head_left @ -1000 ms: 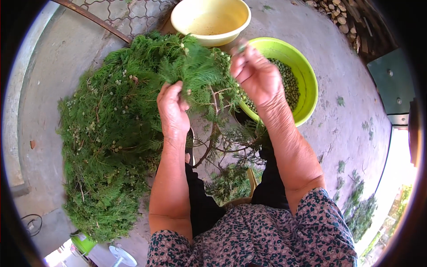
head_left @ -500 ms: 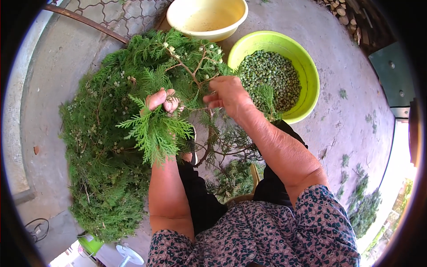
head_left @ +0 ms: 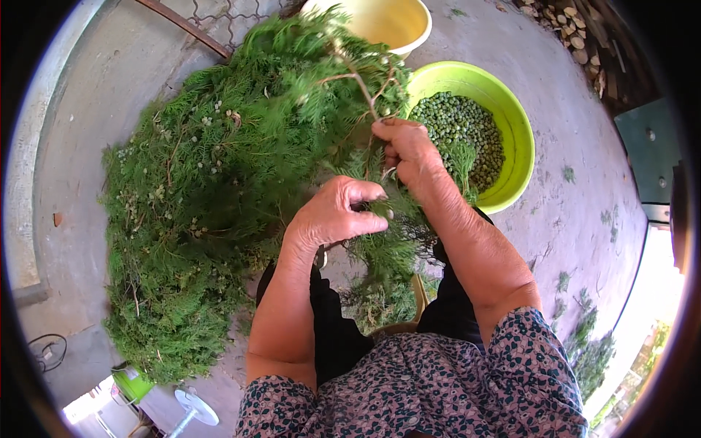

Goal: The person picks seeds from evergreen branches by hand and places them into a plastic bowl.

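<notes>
Right hand (head_left: 410, 150) gripping branch (head_left: 362, 85), left hand (head_left: 330, 210) beside sprig (head_left: 385, 252)

Counts two bare hands, a left hand (head_left: 330, 213), and a right hand (head_left: 414, 151) with one woody branch (head_left: 363, 86). Shows two basins, a cream basin (head_left: 394, 25) and a lime-green basin (head_left: 517, 139), plus one leafy sprig (head_left: 461, 159) and small green cones (head_left: 451, 115) too numerous to tally. Includes one heap of greenery (head_left: 168, 314), one stack of logs (head_left: 577, 36), one white disc (head_left: 197, 406), one dark green panel (head_left: 640, 157) and two round fittings (head_left: 650, 134).
</notes>
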Available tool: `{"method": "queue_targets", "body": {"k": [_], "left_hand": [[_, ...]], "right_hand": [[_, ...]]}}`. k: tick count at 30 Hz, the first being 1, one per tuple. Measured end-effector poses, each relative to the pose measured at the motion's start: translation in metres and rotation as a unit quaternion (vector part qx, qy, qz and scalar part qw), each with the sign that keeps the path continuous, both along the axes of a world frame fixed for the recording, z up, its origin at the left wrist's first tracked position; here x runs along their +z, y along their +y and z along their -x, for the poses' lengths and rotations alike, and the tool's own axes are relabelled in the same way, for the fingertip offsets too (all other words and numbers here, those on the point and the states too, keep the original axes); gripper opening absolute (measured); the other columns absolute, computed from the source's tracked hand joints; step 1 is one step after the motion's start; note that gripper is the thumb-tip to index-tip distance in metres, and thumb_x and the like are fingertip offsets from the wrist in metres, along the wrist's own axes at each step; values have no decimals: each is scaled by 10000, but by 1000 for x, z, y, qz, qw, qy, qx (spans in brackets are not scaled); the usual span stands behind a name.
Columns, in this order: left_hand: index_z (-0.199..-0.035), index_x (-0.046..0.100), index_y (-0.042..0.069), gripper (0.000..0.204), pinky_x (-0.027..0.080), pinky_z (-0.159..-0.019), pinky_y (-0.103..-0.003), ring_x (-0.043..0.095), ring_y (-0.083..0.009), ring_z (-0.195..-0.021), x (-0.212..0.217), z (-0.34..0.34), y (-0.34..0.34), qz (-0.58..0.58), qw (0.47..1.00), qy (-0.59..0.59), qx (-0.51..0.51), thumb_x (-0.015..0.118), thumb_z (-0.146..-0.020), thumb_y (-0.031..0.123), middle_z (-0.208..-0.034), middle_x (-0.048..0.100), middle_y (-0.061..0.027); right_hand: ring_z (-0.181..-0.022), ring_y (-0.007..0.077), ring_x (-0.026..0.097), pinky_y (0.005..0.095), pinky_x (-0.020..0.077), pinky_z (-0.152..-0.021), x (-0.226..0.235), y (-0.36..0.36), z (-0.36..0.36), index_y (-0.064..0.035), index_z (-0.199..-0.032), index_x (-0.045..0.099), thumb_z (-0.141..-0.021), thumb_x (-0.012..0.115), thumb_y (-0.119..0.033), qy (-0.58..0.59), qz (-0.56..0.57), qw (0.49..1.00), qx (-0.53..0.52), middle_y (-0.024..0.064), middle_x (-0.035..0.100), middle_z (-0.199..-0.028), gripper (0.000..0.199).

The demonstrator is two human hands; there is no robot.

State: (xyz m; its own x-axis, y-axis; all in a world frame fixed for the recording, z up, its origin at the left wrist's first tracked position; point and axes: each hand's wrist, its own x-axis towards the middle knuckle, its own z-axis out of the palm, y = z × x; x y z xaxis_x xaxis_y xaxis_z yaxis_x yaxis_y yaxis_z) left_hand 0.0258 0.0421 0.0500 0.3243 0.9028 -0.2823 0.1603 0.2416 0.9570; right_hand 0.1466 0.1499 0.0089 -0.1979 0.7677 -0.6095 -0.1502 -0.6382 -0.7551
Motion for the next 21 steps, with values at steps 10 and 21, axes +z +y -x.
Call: {"method": "queue_targets", "body": {"k": [10,21], "left_hand": [[-673,596,9,256,330,-410,-216,419,-57,-439,-26,27,-6,3,973,109,205,653,-772,238,-536,503,1],[-856,574,-2,85,349,-525,-201,436,-73,-577,-48,21,13,-242,810,143,515,592,-775,13,-739,524,-7]], "right_hand": [[-477,65,331,221,303,-440,12,7,-6,-68,-738,551,-810,584,-84,95,-66,993,2,-44,453,-591,81],[-451,41,353,194,287,-412,24,-10,3,-45,-787,583,-809,569,-52,59,-166,983,43,-37,491,-585,27]]}}
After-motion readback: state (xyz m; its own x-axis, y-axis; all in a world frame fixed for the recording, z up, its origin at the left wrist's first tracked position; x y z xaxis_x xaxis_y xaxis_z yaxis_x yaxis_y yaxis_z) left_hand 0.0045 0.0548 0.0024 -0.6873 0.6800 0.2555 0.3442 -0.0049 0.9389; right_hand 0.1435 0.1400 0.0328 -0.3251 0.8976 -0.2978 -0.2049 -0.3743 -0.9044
